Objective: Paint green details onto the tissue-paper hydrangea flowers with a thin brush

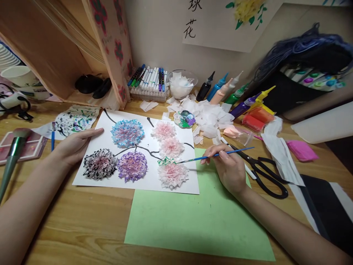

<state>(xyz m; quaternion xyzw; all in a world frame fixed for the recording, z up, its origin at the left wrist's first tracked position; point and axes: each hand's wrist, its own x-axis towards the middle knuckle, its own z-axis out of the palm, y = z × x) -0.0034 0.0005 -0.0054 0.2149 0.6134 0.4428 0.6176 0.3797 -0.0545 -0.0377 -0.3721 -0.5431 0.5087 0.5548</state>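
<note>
Right hand: the right hand (230,167) pinches a slim blue-handled paintbrush (196,159) between thumb and fingers, the tip pointing leftward.
Brush tip: at the right end of a ruffled green-and-white tissue strip (167,161); whether it touches cannot be told.
Left hand: the left hand (78,145) lays its thumb over the left edge of a white rectangular paper sheet (151,134); the other fingers are hidden beneath, so pinching or mere support cannot be told.
White sheet: between the hands, its lower right part overlapping a pale green paper sheet (198,221); black painted branch lines (127,150) cross it.
Rosettes: blue-edged (127,133), black-and-white (100,163) and purple-edged (132,166) tissue rosettes at left; three pale pink tissue rosettes in a column at right, the lowest (173,176) just below the green strip.
Smear risk: if the green is wet, a slipping tip or a dipping wrist could stain the lowest pink rosette.
Tearing risk: thin tissue, softened by paint, might tear or flatten under a firm stroke.
Shift risk: a tug from the left hand could jog the sheet beneath the brush.
Scissors: black-handled scissors (259,167) lie just beside the right forearm; a backward sweep might knock them.
</note>
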